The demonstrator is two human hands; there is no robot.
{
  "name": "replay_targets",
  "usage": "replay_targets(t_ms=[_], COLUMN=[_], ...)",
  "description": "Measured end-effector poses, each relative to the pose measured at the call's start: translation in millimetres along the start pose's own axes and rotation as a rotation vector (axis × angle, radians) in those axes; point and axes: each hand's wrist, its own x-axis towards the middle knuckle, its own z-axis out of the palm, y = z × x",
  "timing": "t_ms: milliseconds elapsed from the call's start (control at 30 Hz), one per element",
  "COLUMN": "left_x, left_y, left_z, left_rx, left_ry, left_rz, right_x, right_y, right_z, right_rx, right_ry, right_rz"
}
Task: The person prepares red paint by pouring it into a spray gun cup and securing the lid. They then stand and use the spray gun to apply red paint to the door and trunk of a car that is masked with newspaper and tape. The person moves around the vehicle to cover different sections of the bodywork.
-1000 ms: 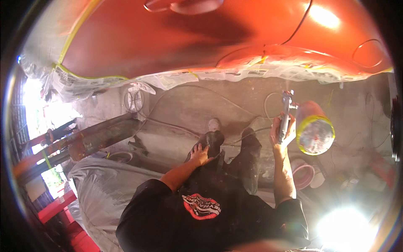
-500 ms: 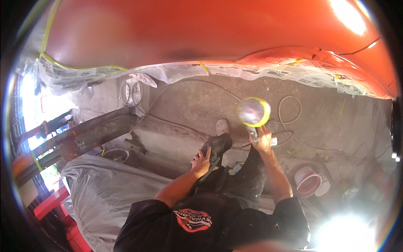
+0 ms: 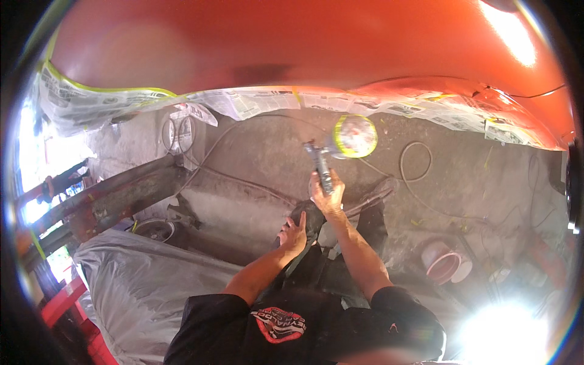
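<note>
"Starting w/ the biggest: what's up top?"

"Red panel [image 3: 261, 48], right across the view, glare at upper R."

"Then?"

"Grey floor [image 3: 468, 182] below. Grey sheet [image 3: 146, 280] at lower L, wrinkled. Beam [image 3: 121, 198] just abv it, running diag. Paper [image 3: 243, 103] along the panel's lower edge."

"Mid-size stuff?"

"Hose [image 3: 417, 143] on the floor, w/ a loop R of centre. Pink bucket [image 3: 433, 250] at lower R."

"& the gun?"

"Spray gun [image 3: 321, 167], approx mid-view, held up abv the floor, below the paper's edge as seen. Cup [image 3: 355, 136] w/ yellow rim sits R of its head."

"Grip?"

"R hand [image 3: 329, 198] has fingers wrapped round the gun's handle; can't tell if the trigger's pulled. L hand [image 3: 294, 234] rests on the dark-clad knee [image 3: 312, 219], fingers spread over it."
</note>
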Motion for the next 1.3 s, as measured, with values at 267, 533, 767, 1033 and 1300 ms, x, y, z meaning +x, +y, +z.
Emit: replay_targets(t_ms=[267, 533, 767, 1033, 1300], left_x=[11, -3, 14, -163, -60], left_y=[-11, -18, -42, -100, -177], left_z=[-8, -4, 65, -122, -84], left_rx=[-0.069, -0.218, -0.701, -1.361, -1.79], left_ry=[0.103, 0.071, -0.007, 0.098, 0.014], left_rz=[0.017, 0.042, 0.132, 0.825, 1.134], right_x=[32, -15, -77, -68, -90], right_y=[42, 27, -179, -352, -490], right_z=[-17, -52, -83, -3, 191], right_rx=[-0.157, 0.104, 0.166, 0.133, 0.289], right_ry=[0.107, 0.435, -0.292, -0.91, -1.23], right_rz=[-0.224, 0.186, 0.179, -0.025, -0.045])
